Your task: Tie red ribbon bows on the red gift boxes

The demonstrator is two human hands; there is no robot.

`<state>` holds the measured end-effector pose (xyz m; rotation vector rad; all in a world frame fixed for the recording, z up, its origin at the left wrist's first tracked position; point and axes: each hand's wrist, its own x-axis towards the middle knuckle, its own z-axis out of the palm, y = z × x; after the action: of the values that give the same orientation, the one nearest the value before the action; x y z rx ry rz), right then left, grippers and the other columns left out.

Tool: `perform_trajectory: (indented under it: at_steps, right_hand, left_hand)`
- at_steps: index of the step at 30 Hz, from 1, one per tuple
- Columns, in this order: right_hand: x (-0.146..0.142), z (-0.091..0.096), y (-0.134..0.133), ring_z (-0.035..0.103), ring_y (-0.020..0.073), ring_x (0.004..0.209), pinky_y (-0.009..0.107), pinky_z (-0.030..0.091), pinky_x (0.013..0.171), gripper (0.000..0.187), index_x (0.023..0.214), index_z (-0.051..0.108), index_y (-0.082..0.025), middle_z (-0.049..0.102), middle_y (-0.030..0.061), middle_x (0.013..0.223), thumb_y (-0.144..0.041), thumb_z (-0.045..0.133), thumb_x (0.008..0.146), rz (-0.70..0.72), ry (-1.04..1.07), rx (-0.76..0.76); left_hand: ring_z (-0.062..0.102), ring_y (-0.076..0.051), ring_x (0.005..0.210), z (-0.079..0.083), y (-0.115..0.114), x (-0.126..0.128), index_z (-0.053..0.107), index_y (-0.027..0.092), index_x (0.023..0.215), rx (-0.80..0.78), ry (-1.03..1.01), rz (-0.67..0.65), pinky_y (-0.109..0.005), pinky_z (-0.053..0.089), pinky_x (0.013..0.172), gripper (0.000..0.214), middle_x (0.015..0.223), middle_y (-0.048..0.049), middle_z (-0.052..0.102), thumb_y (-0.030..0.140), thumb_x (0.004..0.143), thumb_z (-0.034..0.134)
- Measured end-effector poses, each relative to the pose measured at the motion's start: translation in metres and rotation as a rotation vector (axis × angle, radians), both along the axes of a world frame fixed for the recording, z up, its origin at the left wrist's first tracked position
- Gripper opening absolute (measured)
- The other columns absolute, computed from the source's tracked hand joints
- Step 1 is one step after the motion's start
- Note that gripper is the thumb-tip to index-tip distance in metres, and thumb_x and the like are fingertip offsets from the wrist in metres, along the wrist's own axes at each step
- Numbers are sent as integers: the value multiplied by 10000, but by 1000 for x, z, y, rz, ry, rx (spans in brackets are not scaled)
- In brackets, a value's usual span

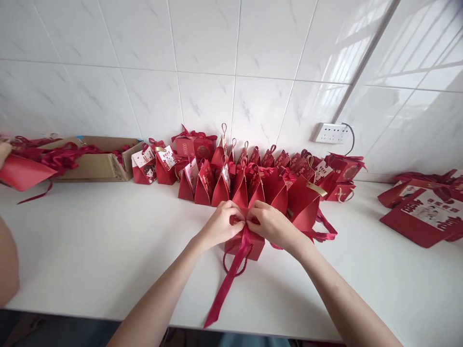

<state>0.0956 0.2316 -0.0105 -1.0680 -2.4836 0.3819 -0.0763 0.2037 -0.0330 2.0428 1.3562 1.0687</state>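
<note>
A small red gift box [257, 249] stands on the white table in front of me, with a twisted cord handle [226, 266] hanging at its near side. A dark red ribbon [231, 284] runs from the top of the box down toward the table's front edge. My left hand [224, 222] and my right hand [266, 220] meet over the box, fingers pinched together on the ribbon where it crosses the top. The exact hold of the fingertips is partly hidden.
Rows of red gift boxes [220, 185] stand behind my hands by the tiled wall. On the left is a cardboard box [97, 166] with ribbons, near another person's arm [7, 260]. Larger red boxes [427, 212] sit at right; a power strip [331, 133] is on the wall.
</note>
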Motion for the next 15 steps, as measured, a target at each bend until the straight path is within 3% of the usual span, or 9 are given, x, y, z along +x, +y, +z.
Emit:
perform_trajectory:
  at_steps: [4,11,15]
  right_hand:
    - [2,3,9,449,93,577,229,403,552,160,647,531,-178,476,-4,750,-29,538,704,98,16,-45]
    - [19,-20,18,514,147,765,275,439,681,80,711,523,-199,536,23,841,-171,521,786,193,454,-203]
    - [16,-21,17,547,165,806,307,454,724,34,816,596,-208,571,48,932,-231,580,797,181,395,-163]
  left_hand:
    - [556,-247,956,-4,1,1,640,223,714,16,-16,0,-409,468,880,98,900,-44,603,169,746,566]
    - [536,-244,944,-7,2,5,617,215,711,39,-73,-7,-411,439,892,67,883,-38,585,165,724,574]
    - [545,-224,942,-9,4,7,567,206,699,5,-162,28,-371,448,867,66,869,-35,583,174,749,536]
